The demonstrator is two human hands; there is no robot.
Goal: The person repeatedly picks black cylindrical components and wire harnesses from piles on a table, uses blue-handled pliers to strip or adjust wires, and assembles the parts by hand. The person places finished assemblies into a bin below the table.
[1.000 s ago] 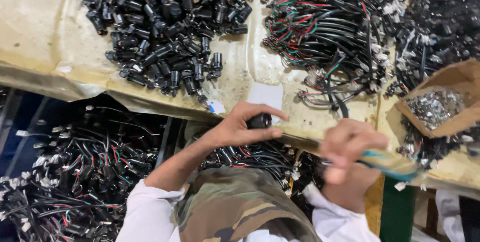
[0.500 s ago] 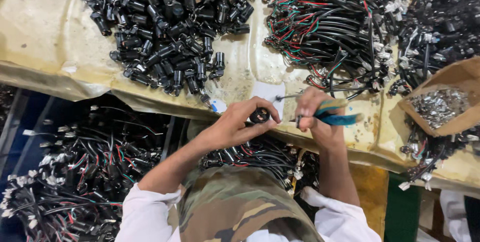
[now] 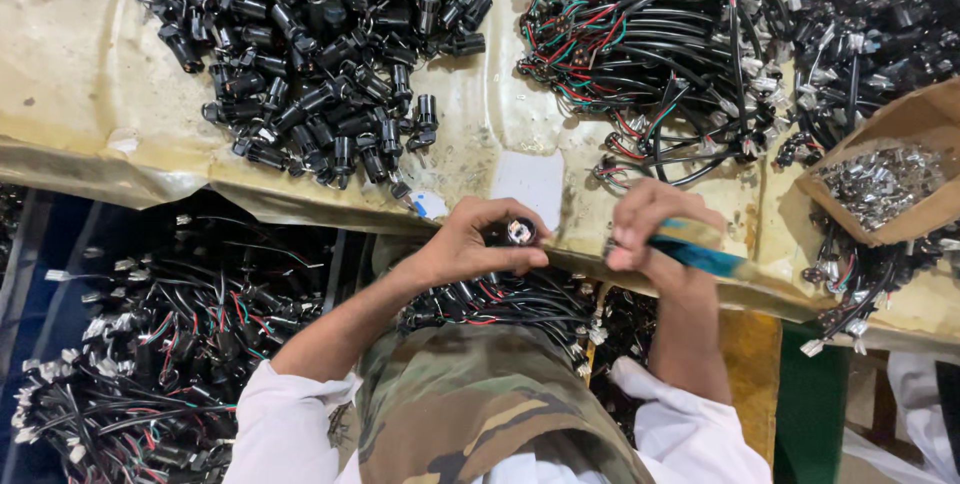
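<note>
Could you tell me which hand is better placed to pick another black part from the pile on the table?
Probably the left hand: it sits nearer the black parts, though it already grips one part.

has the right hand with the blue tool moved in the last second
Yes. The right hand with the blue tool has moved up and left, onto the table edge beside the white card, closer to the left hand.

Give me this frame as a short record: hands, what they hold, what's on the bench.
left hand: pinches a small black socket
right hand: grips blue-handled pliers
bench: covered in yellowish sheet
top left: pile of black sockets
top middle: bundle of wires, black, red, green
right: cardboard box of small metal parts
below bench: more wired pieces
</note>
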